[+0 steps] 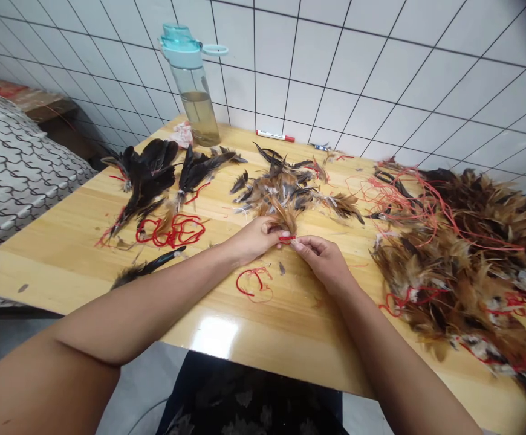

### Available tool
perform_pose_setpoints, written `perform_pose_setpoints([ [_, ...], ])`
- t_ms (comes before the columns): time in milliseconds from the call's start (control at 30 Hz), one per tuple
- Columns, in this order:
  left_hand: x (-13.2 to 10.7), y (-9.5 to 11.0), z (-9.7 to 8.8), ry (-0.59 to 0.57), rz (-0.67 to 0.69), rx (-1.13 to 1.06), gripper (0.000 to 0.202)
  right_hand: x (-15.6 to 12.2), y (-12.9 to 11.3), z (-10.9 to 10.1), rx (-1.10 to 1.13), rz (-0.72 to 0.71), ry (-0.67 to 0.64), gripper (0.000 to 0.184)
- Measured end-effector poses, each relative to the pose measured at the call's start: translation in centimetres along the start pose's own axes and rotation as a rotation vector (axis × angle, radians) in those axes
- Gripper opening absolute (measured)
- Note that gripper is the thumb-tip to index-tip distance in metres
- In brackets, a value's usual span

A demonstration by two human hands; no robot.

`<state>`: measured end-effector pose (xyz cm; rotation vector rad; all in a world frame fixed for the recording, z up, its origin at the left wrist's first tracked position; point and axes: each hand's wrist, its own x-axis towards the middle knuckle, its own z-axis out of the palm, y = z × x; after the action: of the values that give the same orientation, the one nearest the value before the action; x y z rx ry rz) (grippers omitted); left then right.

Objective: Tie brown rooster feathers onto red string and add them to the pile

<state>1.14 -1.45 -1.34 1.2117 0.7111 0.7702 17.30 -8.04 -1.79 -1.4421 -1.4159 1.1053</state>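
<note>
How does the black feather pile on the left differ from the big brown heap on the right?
The black feather pile is small and loosely spread; the brown feather heap is far larger and thicker. The pile is near-black, the heap brown and tan. Red thread tangles all over the heap; only a few strands lie by the pile. Both rest on the wooden table.

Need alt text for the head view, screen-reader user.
Two bare hands meet over a wooden table: the left hand pinches a small bundle of brown feathers, the right hand pinches the red thread at its base. Black feathers lie to the left, a big pile of brown feathers to the right, a water bottle by the tiled wall.
</note>
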Motion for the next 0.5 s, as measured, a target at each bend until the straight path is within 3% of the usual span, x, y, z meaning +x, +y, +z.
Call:
perform_pose_setpoints([
  [133, 0.0, -0.2, -0.2, -0.107, -0.031, -0.066, 0.031, 0.1, 0.0, 0.1, -0.021, -0.021, -0.025, 0.024],
  [233, -0.1, -0.4, -0.3, -0.154, -0.051, -0.075, 0.033, 0.0, 0.3, 0.5, -0.139, -0.029, 0.034, 0.02],
  [367, -0.2, -0.5, -0.3, -0.074, -0.054, 0.044, 0.031, -0.2, 0.8, 1.2, -0.28, -0.016, 0.1, 0.02],
  [500, -0.1, -0.5, -0.3, 0.015, -0.072, 0.114, 0.028, -0.2, 0.7, 1.2, -0.191, -0.045, 0.111, 0.023],
])
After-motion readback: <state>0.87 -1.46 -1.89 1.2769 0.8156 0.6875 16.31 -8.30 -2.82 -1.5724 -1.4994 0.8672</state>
